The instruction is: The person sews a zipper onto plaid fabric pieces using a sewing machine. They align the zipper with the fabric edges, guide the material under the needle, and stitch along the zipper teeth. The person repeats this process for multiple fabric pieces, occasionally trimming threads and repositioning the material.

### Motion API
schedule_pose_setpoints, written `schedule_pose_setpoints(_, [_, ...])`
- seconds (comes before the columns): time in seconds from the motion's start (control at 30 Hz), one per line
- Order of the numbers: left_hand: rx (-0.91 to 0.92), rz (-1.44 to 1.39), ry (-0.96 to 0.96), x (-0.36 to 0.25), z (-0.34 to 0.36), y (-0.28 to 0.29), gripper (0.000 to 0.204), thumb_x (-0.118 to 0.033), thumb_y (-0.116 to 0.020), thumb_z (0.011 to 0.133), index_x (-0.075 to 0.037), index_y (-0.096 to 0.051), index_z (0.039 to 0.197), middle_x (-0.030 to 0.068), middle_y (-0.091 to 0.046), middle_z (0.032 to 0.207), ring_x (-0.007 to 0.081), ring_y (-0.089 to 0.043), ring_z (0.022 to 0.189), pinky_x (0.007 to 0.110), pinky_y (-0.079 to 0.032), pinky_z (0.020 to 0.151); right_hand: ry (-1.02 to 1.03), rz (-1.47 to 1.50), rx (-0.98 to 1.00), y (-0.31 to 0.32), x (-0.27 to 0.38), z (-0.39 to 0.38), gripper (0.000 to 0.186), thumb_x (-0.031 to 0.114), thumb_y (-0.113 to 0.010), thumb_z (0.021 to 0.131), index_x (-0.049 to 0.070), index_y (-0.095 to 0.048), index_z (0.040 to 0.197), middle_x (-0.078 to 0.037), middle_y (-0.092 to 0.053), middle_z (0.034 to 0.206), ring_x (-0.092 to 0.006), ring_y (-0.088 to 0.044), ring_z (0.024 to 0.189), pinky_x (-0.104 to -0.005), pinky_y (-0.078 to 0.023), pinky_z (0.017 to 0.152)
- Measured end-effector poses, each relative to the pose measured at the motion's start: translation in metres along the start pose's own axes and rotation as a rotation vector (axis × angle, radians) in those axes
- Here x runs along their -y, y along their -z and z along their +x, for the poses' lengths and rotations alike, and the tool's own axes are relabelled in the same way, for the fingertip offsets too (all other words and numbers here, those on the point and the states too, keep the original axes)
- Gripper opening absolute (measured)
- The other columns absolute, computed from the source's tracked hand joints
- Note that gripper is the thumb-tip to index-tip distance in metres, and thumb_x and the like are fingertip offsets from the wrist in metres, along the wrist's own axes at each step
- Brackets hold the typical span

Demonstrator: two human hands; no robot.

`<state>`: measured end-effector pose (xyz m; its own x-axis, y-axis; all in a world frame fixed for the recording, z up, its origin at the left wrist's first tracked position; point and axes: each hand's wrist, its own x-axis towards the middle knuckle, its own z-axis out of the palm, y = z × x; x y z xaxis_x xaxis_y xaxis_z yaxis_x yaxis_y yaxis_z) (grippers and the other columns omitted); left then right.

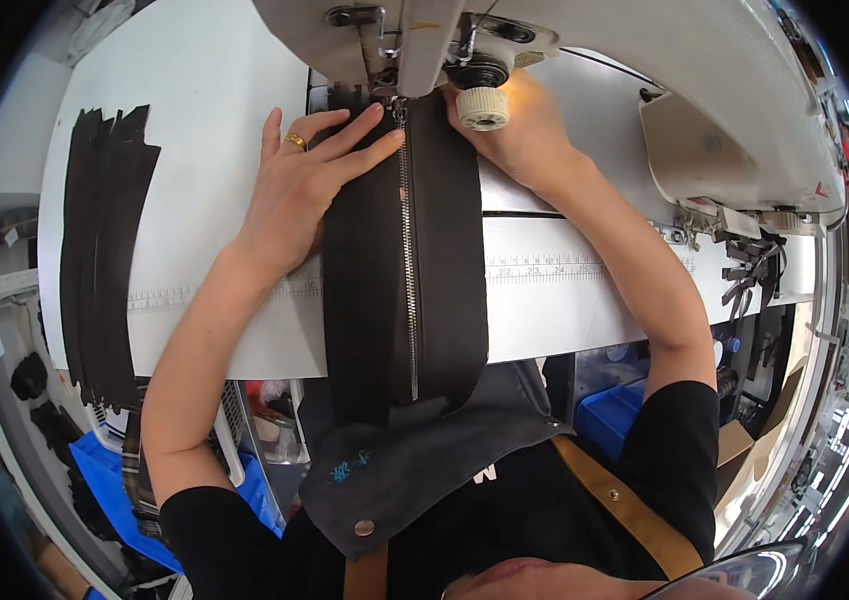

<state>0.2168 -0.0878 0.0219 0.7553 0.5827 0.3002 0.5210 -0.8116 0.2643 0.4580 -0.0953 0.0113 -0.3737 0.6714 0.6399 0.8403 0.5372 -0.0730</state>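
A long black fabric piece with a silver metal zipper [409,270] down its middle lies under the head of a sewing machine [425,45]. Its lower end hangs over the table's front edge toward my apron [425,470]. My left hand [307,185], a gold ring on one finger, rests open on the left half of the black fabric [360,300], fingers spread and two tips beside the zipper near the needle area. My right hand [525,135] is at the fabric's upper right edge, the thumb side touching it. The machine's white knob [483,108] and head hide most of its fingers.
A stack of black fabric strips [105,250] lies on the left of the white table [215,80]. A ruler scale [545,268] runs across the table. Dark scraps [750,270] hang at the right, and a blue bin [610,415] stands below the table edge.
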Motion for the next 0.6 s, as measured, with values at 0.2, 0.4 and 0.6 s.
schedule_pose_setpoints(0.2, [-0.004, 0.011, 0.007, 0.0, 0.0, -0.001, 0.06, -0.001, -0.061, 0.072, -0.025, -0.057, 0.127, 0.0029, -0.051, 0.135, 0.0292, -0.047, 0.12, 0.062, -0.015, 0.106, -0.538, 0.489, 0.064, 0.016, 0.027, 0.007, 0.008, 0.011, -0.061, 0.08, 0.004, -0.057, 0.08, -0.011, -0.059, 0.073, -0.0293, -0.059, 0.071, -0.038, -0.048, 0.061])
schedule_pose_setpoints(0.4, [-0.001, 0.05, 0.004, 0.003, -0.001, -0.003, 0.051, -0.017, -0.065, 0.075, -0.025, -0.059, 0.125, 0.0016, -0.053, 0.134, 0.0272, -0.047, 0.12, 0.06, -0.015, 0.107, -0.077, -0.004, 0.112, 0.005, 0.011, 0.008, 0.004, 0.007, -0.062, 0.074, 0.005, -0.059, 0.072, -0.009, -0.059, 0.072, -0.0259, -0.06, 0.071, -0.0361, -0.049, 0.063])
schedule_pose_setpoints(0.6, [-0.004, 0.019, 0.0, 0.002, -0.001, -0.002, 0.053, -0.01, -0.063, 0.075, -0.025, -0.057, 0.126, 0.0012, -0.052, 0.134, 0.0275, -0.046, 0.121, 0.061, -0.016, 0.107, -0.003, -0.047, 0.081, 0.001, 0.007, 0.004, 0.013, 0.012, -0.066, 0.07, 0.004, -0.058, 0.076, -0.009, -0.057, 0.068, -0.0264, -0.059, 0.071, -0.0358, -0.049, 0.062])
